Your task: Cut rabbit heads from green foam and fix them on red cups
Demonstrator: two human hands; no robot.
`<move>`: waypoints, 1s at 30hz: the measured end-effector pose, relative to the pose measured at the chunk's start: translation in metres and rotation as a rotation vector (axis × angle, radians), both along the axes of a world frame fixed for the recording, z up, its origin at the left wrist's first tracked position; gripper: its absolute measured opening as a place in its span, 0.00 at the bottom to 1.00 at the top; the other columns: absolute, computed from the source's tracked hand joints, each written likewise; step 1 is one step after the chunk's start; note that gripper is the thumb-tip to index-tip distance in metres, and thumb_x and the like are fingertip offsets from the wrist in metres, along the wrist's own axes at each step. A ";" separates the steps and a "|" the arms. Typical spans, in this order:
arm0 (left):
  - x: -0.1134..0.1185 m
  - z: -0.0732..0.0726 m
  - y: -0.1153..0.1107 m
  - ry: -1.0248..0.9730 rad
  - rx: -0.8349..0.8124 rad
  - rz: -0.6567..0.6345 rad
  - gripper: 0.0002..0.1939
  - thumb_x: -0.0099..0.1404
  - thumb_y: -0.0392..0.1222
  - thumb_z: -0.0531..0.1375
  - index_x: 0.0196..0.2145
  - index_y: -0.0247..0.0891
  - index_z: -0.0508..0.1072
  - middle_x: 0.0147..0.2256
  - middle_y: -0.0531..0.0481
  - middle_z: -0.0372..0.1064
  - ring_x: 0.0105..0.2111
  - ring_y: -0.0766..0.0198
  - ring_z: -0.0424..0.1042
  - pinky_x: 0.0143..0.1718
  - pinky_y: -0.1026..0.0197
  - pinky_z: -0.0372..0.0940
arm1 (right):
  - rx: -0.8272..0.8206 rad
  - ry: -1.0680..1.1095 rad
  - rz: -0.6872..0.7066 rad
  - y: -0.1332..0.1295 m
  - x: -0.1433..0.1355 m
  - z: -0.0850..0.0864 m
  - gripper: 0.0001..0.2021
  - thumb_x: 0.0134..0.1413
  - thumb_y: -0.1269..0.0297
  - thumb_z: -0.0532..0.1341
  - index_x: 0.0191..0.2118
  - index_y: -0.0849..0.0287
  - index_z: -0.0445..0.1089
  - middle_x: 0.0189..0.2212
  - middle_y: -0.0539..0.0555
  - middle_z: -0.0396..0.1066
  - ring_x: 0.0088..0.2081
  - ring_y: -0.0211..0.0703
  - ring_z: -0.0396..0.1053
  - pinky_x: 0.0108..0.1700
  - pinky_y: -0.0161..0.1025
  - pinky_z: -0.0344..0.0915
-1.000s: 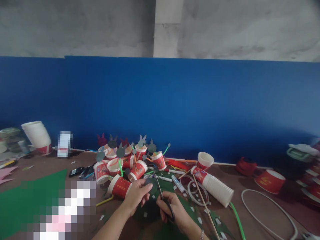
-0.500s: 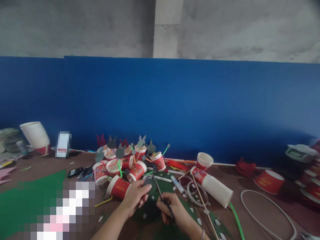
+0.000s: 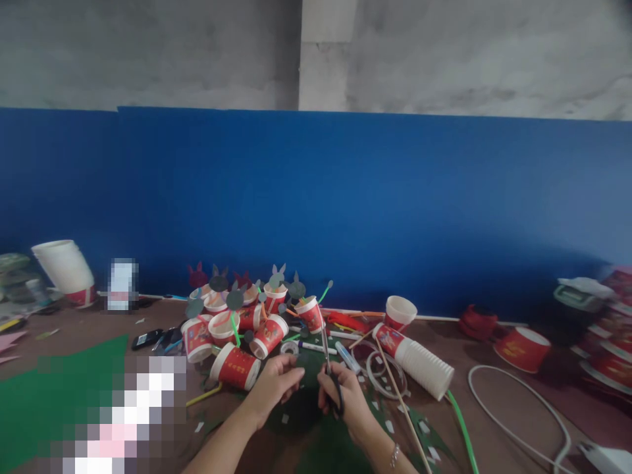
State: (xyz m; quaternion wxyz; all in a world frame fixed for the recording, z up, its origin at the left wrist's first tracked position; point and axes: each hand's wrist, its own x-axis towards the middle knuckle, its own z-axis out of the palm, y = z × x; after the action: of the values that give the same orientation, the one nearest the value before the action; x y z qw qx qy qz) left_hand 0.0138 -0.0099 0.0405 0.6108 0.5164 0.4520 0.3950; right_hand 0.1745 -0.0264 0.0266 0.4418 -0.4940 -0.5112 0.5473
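Note:
Near the bottom centre, my left hand (image 3: 279,385) is closed, thumb against fingers. Dark green paper (image 3: 310,368) shows beside its fingertips, but whether they pinch a piece of it cannot be made out. My right hand (image 3: 348,398) grips black-handled scissors (image 3: 326,345), the blades pointing up and away. A gap separates the two hands. Behind my left hand lies a red paper cup (image 3: 236,367). A white marker (image 3: 316,347) and a tape roll (image 3: 289,347) are just beyond my hands.
Red cups with animal-shaped paper heads (image 3: 236,298) crowd the back centre. A stack of cups (image 3: 424,368), a thin stick (image 3: 397,388) and a coiled clear tube (image 3: 388,375) lie to the right. Green paper (image 3: 74,382) covers the left. A blue partition (image 3: 345,210) stands behind.
The scissors have swung more upright and away from my left hand. The dark disc seen at my left fingertips is no longer distinct. The view has shifted slightly.

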 end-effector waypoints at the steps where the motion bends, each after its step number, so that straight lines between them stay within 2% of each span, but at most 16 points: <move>1: 0.001 0.000 0.000 -0.005 -0.001 0.030 0.15 0.51 0.51 0.61 0.24 0.37 0.64 0.16 0.61 0.59 0.13 0.75 0.51 0.15 0.70 0.44 | -0.002 -0.010 -0.003 0.000 0.000 0.000 0.17 0.46 0.49 0.60 0.27 0.59 0.60 0.11 0.45 0.63 0.12 0.30 0.58 0.13 0.26 0.44; 3: 0.001 0.000 0.001 -0.010 0.001 0.089 0.17 0.50 0.54 0.61 0.22 0.38 0.61 0.15 0.61 0.59 0.12 0.75 0.50 0.15 0.69 0.42 | -0.016 -0.031 -0.006 0.002 0.001 0.002 0.16 0.46 0.49 0.59 0.28 0.59 0.60 0.11 0.45 0.64 0.12 0.31 0.58 0.13 0.26 0.44; 7: 0.001 -0.001 0.002 -0.062 0.003 0.161 0.18 0.50 0.55 0.61 0.21 0.39 0.60 0.14 0.62 0.56 0.12 0.75 0.49 0.15 0.69 0.38 | -0.023 -0.101 0.001 0.009 0.013 0.015 0.18 0.44 0.51 0.61 0.36 0.58 0.60 0.14 0.46 0.68 0.16 0.37 0.64 0.15 0.28 0.50; 8: 0.001 -0.002 0.002 -0.077 0.002 0.166 0.18 0.50 0.54 0.61 0.21 0.39 0.60 0.13 0.62 0.54 0.12 0.75 0.48 0.15 0.69 0.38 | -0.030 -0.160 0.010 0.010 0.018 0.019 0.18 0.43 0.51 0.61 0.34 0.58 0.60 0.14 0.47 0.69 0.16 0.38 0.65 0.15 0.28 0.51; 11: 0.001 -0.003 0.003 -0.084 -0.006 0.160 0.18 0.50 0.54 0.60 0.20 0.40 0.58 0.11 0.63 0.50 0.12 0.74 0.48 0.15 0.69 0.37 | -0.033 -0.470 0.089 0.010 0.035 0.034 0.13 0.45 0.53 0.60 0.28 0.58 0.62 0.16 0.51 0.71 0.16 0.39 0.66 0.16 0.30 0.53; 14: 0.001 -0.005 0.004 -0.030 0.010 0.139 0.20 0.50 0.55 0.60 0.18 0.40 0.56 0.11 0.63 0.50 0.12 0.74 0.46 0.14 0.68 0.38 | 0.049 -0.826 0.183 0.005 0.048 0.045 0.12 0.46 0.57 0.60 0.20 0.58 0.65 0.15 0.52 0.69 0.17 0.39 0.66 0.20 0.33 0.56; 17: -0.001 -0.007 0.006 0.079 0.052 0.090 0.18 0.51 0.53 0.59 0.17 0.40 0.57 0.10 0.62 0.52 0.11 0.74 0.48 0.14 0.68 0.40 | 0.086 -1.114 0.149 -0.003 0.051 0.051 0.11 0.40 0.59 0.64 0.17 0.59 0.67 0.19 0.56 0.72 0.25 0.47 0.72 0.26 0.37 0.59; 19: -0.003 -0.006 0.006 0.155 0.061 0.051 0.15 0.50 0.49 0.59 0.17 0.40 0.59 0.11 0.61 0.55 0.12 0.73 0.51 0.14 0.68 0.43 | 0.070 -1.226 0.103 -0.008 0.048 0.055 0.08 0.38 0.60 0.65 0.21 0.59 0.71 0.25 0.60 0.75 0.32 0.54 0.73 0.30 0.39 0.60; 20: -0.005 -0.006 0.006 0.179 0.055 0.040 0.13 0.50 0.47 0.59 0.17 0.40 0.59 0.12 0.61 0.56 0.12 0.72 0.53 0.14 0.68 0.45 | 0.067 -1.257 0.102 -0.010 0.046 0.057 0.08 0.38 0.60 0.65 0.25 0.60 0.73 0.29 0.61 0.76 0.35 0.57 0.73 0.32 0.41 0.60; 22: -0.007 -0.004 0.006 0.194 0.029 0.039 0.09 0.48 0.41 0.59 0.18 0.40 0.61 0.14 0.62 0.56 0.13 0.72 0.55 0.14 0.69 0.48 | 0.068 -1.275 0.141 -0.014 0.043 0.059 0.16 0.36 0.61 0.66 0.36 0.61 0.74 0.35 0.64 0.75 0.39 0.60 0.72 0.35 0.42 0.61; 25: -0.008 -0.004 0.007 0.187 -0.027 0.062 0.06 0.46 0.37 0.58 0.21 0.40 0.60 0.14 0.63 0.54 0.13 0.72 0.57 0.14 0.69 0.49 | 0.056 -1.279 0.203 -0.017 0.044 0.059 0.29 0.34 0.63 0.67 0.48 0.65 0.68 0.40 0.68 0.73 0.42 0.61 0.71 0.37 0.43 0.62; 28: -0.006 -0.008 0.010 0.173 -0.089 0.079 0.06 0.49 0.37 0.56 0.23 0.41 0.59 0.13 0.63 0.55 0.12 0.70 0.59 0.14 0.70 0.48 | 0.049 -1.181 0.234 -0.015 0.051 0.053 0.30 0.31 0.63 0.68 0.47 0.65 0.67 0.39 0.66 0.73 0.41 0.59 0.71 0.36 0.42 0.62; 30: -0.004 -0.012 0.011 0.138 -0.125 0.079 0.05 0.50 0.38 0.55 0.24 0.41 0.59 0.12 0.63 0.54 0.10 0.70 0.58 0.13 0.69 0.47 | 0.025 -1.080 0.266 -0.012 0.056 0.049 0.30 0.28 0.60 0.69 0.44 0.62 0.67 0.36 0.62 0.73 0.36 0.56 0.72 0.31 0.40 0.62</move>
State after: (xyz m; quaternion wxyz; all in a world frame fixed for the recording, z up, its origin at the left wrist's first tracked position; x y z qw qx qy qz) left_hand 0.0094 0.0016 0.0281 0.5933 0.4851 0.5367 0.3530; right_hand 0.2305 -0.0387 0.0761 0.0499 -0.6301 -0.7295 0.2613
